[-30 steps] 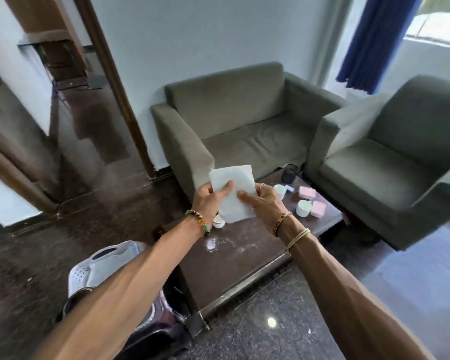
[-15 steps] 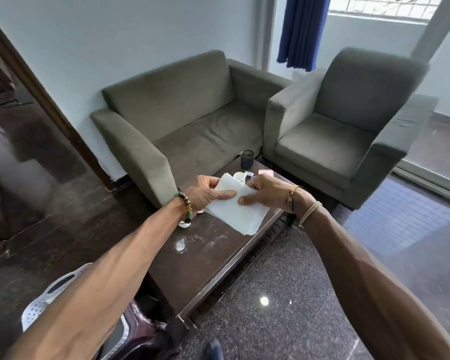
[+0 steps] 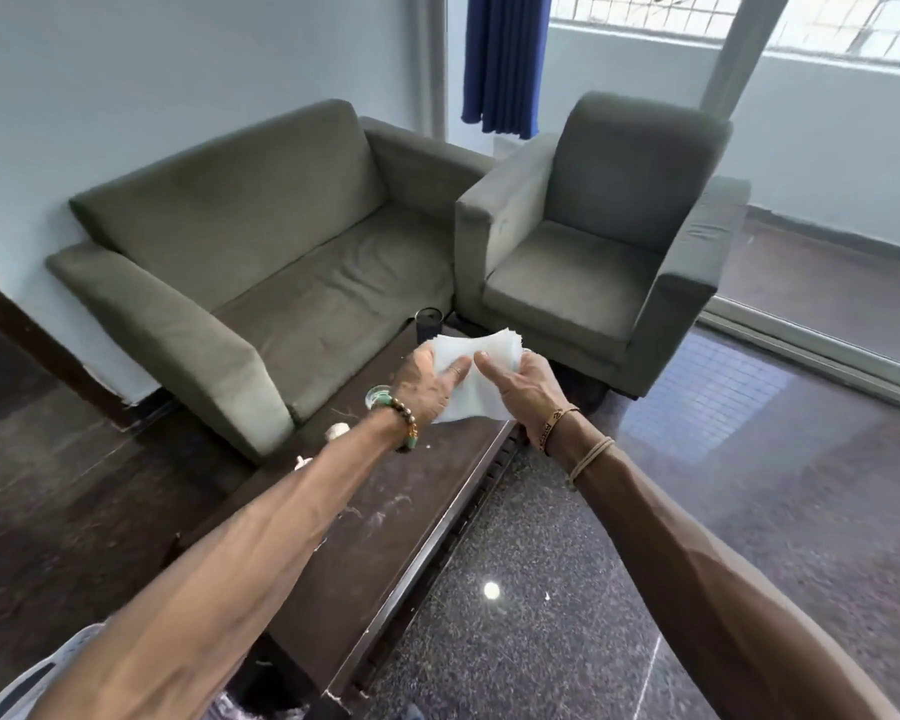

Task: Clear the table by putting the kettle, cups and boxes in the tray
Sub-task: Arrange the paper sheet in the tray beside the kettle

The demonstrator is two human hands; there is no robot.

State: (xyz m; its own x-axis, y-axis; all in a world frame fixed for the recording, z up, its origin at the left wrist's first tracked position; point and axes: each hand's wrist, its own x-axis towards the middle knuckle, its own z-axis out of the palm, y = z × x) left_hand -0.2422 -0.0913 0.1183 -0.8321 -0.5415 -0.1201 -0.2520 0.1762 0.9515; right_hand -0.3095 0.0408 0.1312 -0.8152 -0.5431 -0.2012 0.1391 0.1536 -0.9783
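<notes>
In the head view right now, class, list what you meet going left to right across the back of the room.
Two-seat sofa → blue curtain → armchair → window.

A white tissue sheet [image 3: 481,374] is held over the dark desk [image 3: 385,517] by both hands, the left hand [image 3: 427,384] and right hand [image 3: 528,389] gripping its sides. A dark cup [image 3: 429,322] is seen at the desk's far end, near the grey sofa [image 3: 261,262].

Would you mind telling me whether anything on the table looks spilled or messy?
Yes: pale smears and crumbs streak the dark table beside the left forearm. Both hands, left hand and right hand, hold a white tissue.
</notes>
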